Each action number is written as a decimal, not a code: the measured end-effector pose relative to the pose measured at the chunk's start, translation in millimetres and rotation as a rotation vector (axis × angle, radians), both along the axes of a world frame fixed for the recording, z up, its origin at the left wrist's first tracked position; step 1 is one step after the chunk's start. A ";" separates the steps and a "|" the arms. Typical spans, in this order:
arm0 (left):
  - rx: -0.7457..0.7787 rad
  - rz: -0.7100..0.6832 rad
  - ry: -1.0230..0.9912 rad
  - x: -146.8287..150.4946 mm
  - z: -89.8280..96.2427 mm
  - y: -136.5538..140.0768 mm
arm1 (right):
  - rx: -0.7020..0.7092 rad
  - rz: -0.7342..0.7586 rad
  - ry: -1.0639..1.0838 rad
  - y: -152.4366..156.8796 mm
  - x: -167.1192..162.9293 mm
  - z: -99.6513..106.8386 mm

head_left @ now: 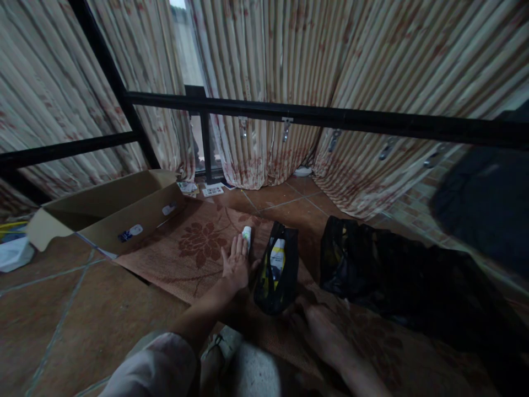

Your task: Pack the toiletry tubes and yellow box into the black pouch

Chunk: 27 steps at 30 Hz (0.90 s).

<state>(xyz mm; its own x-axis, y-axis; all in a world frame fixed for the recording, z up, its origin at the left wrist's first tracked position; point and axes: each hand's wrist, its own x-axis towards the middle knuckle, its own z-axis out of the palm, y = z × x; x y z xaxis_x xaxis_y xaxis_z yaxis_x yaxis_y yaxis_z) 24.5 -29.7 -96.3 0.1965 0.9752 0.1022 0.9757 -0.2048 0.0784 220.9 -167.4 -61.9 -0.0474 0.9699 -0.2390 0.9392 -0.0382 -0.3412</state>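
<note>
Pointing fingers to 12 o'clock, left hand [236, 263] is spread and released | right hand [311, 318] is dim beside the lower end of oblong black soft pouch [291, 255]; whether it grips, I cannot tell | pouch: 3 o'clock from left hand, 11 from right | looks partly opened, yellow-and-white package [278, 258] visible inside | small white cylindrical container [247, 232]: 1 o'clock, just beside left fingers

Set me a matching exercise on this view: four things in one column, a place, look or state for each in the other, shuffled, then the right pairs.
Things:
1. cardboard box
2. white tube
3. small black bag
4. curtains

Descriptions:
A. beside the spread left hand
B. striped, with reddish patterns
C. gapes to show a yellow-and-white item
D. brown, open-topped, at the left end of the mat

Pairs: 1-D; 2-A; 3-C; 4-B
</note>
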 end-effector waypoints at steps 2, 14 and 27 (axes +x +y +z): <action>0.001 -0.018 -0.009 1.6 3.5 1.3 | -0.012 -0.005 -0.002 0.4 1.0 -1.6; -0.007 -0.113 -0.076 -1.8 1.4 11.0 | -0.031 -0.028 -0.063 3.4 -3.2 4.7; -0.029 -0.054 -0.109 0.3 -5.3 -12.2 | -0.031 -0.026 -0.054 1.3 -0.5 2.9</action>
